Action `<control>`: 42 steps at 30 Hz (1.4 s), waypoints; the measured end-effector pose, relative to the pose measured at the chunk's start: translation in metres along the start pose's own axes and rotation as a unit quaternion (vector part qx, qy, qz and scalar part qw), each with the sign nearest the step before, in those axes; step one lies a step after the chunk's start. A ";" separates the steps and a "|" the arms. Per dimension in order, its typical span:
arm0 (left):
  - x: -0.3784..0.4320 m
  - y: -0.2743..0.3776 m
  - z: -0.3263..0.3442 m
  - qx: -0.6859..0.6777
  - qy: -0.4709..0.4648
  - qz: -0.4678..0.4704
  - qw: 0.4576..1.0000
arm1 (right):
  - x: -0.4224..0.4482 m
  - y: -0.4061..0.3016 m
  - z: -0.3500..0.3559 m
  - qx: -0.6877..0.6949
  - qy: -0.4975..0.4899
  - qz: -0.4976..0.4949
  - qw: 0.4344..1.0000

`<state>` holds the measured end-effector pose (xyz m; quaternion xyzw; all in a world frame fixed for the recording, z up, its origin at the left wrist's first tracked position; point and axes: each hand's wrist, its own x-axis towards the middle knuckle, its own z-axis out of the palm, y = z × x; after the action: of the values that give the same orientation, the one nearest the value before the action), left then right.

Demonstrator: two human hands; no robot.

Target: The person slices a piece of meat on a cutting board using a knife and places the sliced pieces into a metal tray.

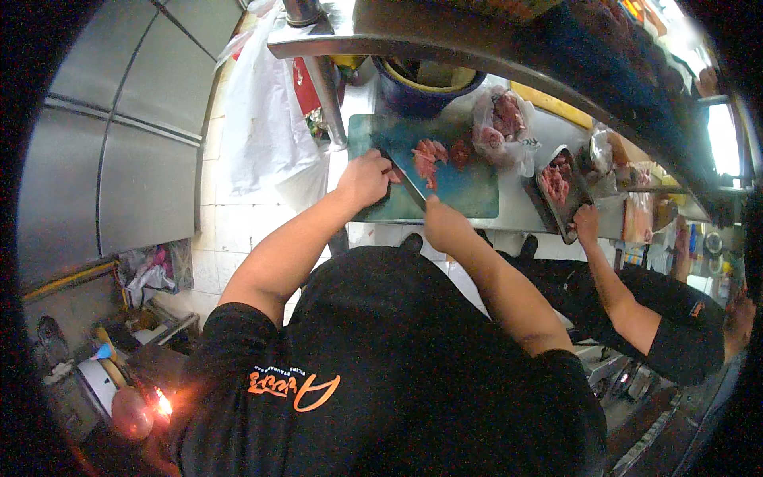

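Note:
My right hand (444, 225) grips the handle of a kitchen knife (412, 183), its blade slanting up and left across a green cutting board (471, 197). Close by the blade, the curled fingers of my left hand (368, 176) hold a small piece of raw meat (394, 176); most of that piece is hidden. Cut strips of raw meat (427, 160) lie in a loose heap right of the knife. A darker lump of meat (459, 154) sits beside them, near the board's right edge.
A plastic bag of raw meat (502, 124) rests at the board's upper right. Behind the board stands a dark blue tub (426, 98). A co-worker's hand (586, 223) holds a metal tray (566, 222) of cut meat. A steel shelf (417, 46) overhangs the counter.

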<state>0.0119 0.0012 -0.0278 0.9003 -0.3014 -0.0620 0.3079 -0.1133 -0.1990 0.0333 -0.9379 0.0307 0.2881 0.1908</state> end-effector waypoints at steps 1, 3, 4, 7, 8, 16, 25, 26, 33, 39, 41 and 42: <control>0.002 0.004 -0.005 -0.008 -0.012 -0.007 1.000 | 0.017 -0.005 0.011 0.016 0.014 0.006 1.000; 0.007 0.004 -0.009 -0.008 -0.021 -0.010 1.000 | 0.043 -0.010 0.002 0.020 0.024 0.005 0.999; 0.007 0.000 -0.009 -0.003 -0.025 -0.004 1.000 | 0.051 -0.015 -0.009 0.014 0.018 0.003 1.000; 0.000 0.003 -0.013 -0.018 0.029 -0.006 0.999 | 0.040 -0.023 -0.038 -0.009 -0.008 -0.025 1.000; -0.001 0.007 -0.015 -0.029 0.059 -0.011 0.998 | 0.034 -0.021 -0.044 -0.018 -0.018 -0.037 0.999; -0.001 -0.001 -0.007 -0.025 0.031 0.021 0.999 | 0.067 -0.012 0.018 0.039 0.030 -0.022 0.999; -0.012 0.018 -0.016 -0.070 0.014 -0.041 0.997 | -0.020 0.026 -0.041 0.070 0.072 0.094 0.990; -0.013 0.017 -0.012 -0.085 0.016 -0.023 0.996 | -0.026 0.028 -0.040 0.064 0.075 0.123 0.988; -0.010 0.025 -0.010 -0.097 0.045 0.011 0.994 | -0.028 0.036 -0.010 0.060 0.080 0.110 0.989; -0.008 0.034 -0.020 -0.081 0.018 -0.019 0.996 | -0.031 0.044 -0.023 0.032 0.073 0.102 0.992; -0.003 0.035 -0.021 -0.094 -0.029 -0.056 0.994 | -0.030 0.042 -0.021 0.022 0.047 0.090 0.995; 0.000 0.031 -0.019 -0.073 0.001 -0.059 0.996 | -0.028 0.041 -0.024 0.021 0.061 0.118 0.991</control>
<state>0.0021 -0.0086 0.0060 0.8917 -0.2419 -0.1011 0.3690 -0.1311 -0.2472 0.0530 -0.9394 0.1588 0.2497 0.1729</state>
